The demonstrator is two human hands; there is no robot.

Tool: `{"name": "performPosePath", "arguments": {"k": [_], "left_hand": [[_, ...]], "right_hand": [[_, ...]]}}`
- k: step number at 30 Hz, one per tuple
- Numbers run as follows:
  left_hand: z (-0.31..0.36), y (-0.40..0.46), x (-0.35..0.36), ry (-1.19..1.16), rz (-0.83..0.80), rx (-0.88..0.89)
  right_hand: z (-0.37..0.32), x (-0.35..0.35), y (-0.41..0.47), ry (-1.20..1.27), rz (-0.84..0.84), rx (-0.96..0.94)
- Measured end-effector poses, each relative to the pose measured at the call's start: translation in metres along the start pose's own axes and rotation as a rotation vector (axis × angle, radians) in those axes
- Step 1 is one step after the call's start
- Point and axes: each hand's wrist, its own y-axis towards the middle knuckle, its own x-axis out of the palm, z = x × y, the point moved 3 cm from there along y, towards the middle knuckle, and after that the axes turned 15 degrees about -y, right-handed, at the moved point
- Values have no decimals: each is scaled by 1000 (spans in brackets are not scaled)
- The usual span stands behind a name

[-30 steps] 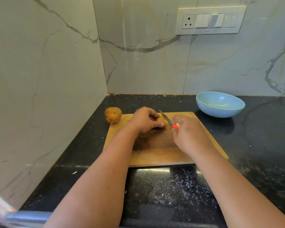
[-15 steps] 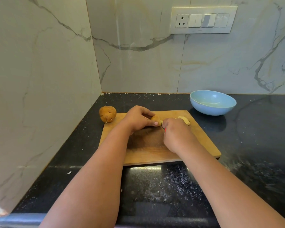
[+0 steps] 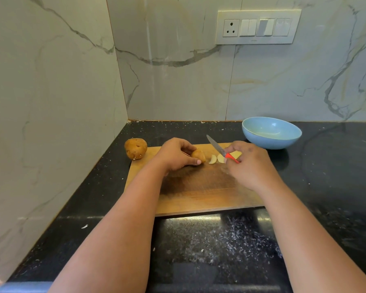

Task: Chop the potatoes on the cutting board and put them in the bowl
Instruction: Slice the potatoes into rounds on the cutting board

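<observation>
Knife point(image 3: 216, 143) lifted since last frame, gripped by right hand point(image 3: 248, 163); left hand point(image 3: 174, 154) holds potato piece point(image 3: 198, 155); slices point(image 3: 217, 159) beside grip; bowl point(image 3: 271, 132) unfilled, whole potato point(image 3: 135, 148) uncut.

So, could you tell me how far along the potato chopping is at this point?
Done: a few slices lie cut on the cutting board. In hand: the left hand grips the remaining potato piece, and the right hand holds the knife with its blade raised. Left: the whole potato at the board's far-left corner is uncut, and the bowl holds no potato yet.
</observation>
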Motion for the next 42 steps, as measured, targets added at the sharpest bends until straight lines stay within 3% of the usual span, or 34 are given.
{"name": "performPosePath", "arguments": {"k": [10, 15, 28, 34, 38, 42], "left_hand": [[2, 0, 3, 23, 52, 5], [4, -1, 3, 51, 41, 0], [4, -2, 4, 47, 59, 2], [4, -1, 5, 67, 86, 18], [0, 2, 4, 72, 99, 52], [1, 2, 4, 75, 82, 53]], "right_hand": [[-21, 20, -10, -105, -37, -72], [-22, 10, -10, -73, 89, -90], [-31, 21, -15, -172, 14, -111], [-42, 25, -4, -276, -147, -60], [-47, 24, -1, -179, -84, -24], [-49, 20, -2, -245, -152, -15]]}}
